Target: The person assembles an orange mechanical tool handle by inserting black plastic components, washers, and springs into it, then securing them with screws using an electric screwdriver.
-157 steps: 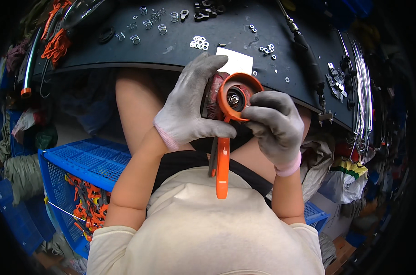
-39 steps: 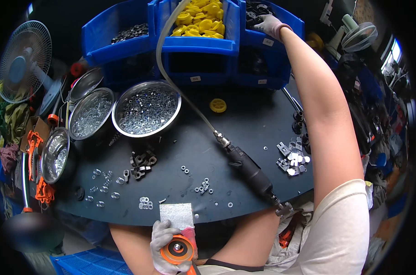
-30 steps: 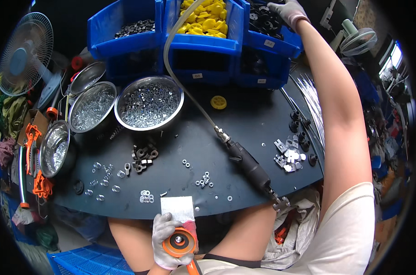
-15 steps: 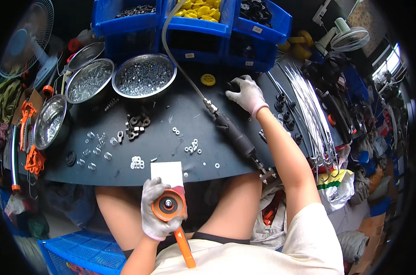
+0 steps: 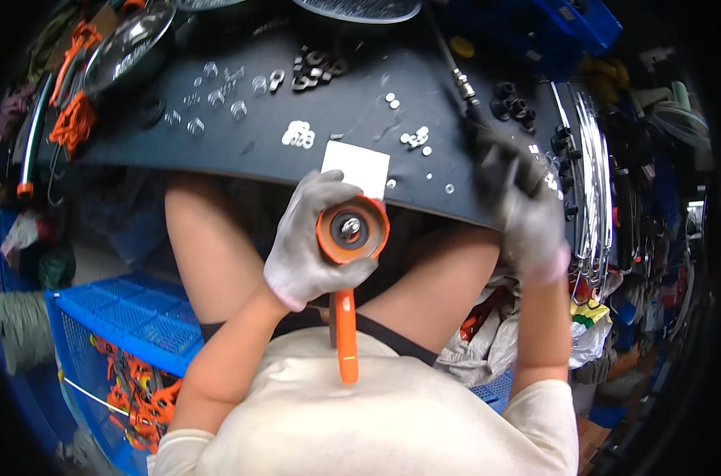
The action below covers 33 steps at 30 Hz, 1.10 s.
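Note:
My left hand (image 5: 317, 246), in a grey-white glove, is closed around an orange tool part with a round cup (image 5: 372, 214). Inside the cup are a black disc and a bright metal bolt end (image 5: 350, 228). An orange handle (image 5: 346, 337) runs from it toward my body. A white square card (image 5: 359, 168) lies at the table edge just beyond the cup. My gloved right hand (image 5: 535, 222) is smeared by motion over the black air screwdriver (image 5: 487, 147), so its fingers cannot be made out. The screwdriver's hose fitting (image 5: 462, 83) shows beyond that hand.
Washers (image 5: 298, 135), springs (image 5: 216, 98) and dark metal pieces (image 5: 313, 70) lie on the black table (image 5: 241, 147). Black knobs (image 5: 513, 105) and long metal rods (image 5: 594, 190) are on the right. A blue crate (image 5: 130, 309) with orange parts stands at my left.
My right hand has come back from the far side of the table to the screwdriver. My left hand still holds the orange part. The view has tilted toward my body.

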{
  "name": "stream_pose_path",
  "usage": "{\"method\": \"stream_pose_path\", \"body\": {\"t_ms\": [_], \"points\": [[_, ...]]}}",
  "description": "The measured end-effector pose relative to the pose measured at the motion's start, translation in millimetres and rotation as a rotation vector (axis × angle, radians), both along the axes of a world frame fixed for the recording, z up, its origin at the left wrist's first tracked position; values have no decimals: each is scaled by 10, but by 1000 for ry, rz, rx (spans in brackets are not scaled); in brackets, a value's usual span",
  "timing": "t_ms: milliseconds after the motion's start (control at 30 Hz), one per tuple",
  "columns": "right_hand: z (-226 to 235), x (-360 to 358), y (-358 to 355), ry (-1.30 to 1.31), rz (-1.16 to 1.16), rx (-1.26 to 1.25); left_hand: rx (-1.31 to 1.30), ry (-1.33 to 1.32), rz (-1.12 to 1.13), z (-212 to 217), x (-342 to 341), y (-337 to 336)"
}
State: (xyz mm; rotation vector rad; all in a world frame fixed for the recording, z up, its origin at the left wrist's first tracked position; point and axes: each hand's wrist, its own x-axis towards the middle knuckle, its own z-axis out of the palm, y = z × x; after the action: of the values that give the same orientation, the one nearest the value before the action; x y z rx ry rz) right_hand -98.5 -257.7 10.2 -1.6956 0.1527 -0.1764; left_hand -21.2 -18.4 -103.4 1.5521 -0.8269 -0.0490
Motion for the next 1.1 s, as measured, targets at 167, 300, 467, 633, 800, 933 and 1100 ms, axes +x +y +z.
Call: {"method": "stream_pose_path", "body": {"t_ms": [167,300,467,633,800,933,1100], "points": [[-718,-766,1010,320,182,881,44,16,-9,47,-7,-31],[-712,-675,1131,-125,37,560,73,-60,17,68,-5,4],[-338,-187,938,113,-161,301,62,7,6,62,-57,16],[-467,-123,925,-257,-113,-778,-29,-4,42,58,-43,-37],[-412,-51,733,-271,-115,-972,-21,-20,48,62,-35,-44],[-347,-14,806,-199,-206,-844,-7,-7,25,35,-32,-2],[-229,24,766,-519,56,-1190,62,-7,30,74,-29,3]]}}
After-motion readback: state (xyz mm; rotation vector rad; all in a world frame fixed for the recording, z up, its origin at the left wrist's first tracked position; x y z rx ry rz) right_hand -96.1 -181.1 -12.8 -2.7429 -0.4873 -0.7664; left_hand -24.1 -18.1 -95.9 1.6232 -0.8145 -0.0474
